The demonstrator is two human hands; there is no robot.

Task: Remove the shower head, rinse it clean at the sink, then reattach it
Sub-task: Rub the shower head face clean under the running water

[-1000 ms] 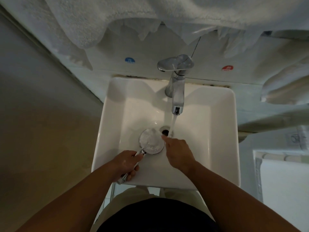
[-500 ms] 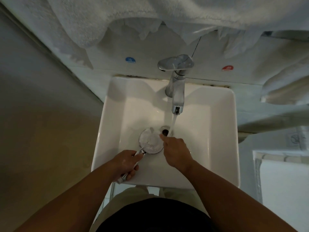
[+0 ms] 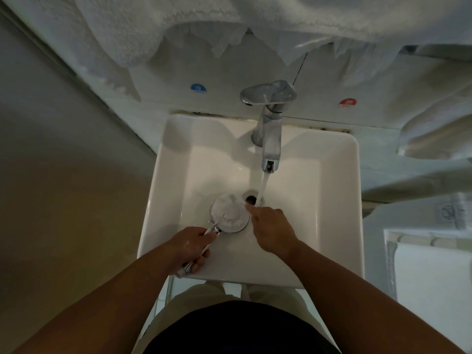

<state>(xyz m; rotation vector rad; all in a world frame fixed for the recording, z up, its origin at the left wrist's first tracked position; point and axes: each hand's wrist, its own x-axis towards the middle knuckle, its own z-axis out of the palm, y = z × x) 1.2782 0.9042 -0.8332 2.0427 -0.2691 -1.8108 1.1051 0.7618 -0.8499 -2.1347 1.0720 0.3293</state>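
My left hand is wrapped tight round the slim chrome handle of the shower head. Its round, wet, pale face lies just ahead of my knuckles, low in the glossy white square sink. My right hand, just beside it, lays a straight forefinger on the disc's rim with the other fingers folded. A smooth stream of water falls just beyond that fingertip.

Both bare forearms are stretched forward from the lower edge of the view, converging slightly. The left hand is curled round the handle of the shower head, knuckles up. The right hand is held palm down, its index finger extended to the head's rim, the other fingers tucked under.
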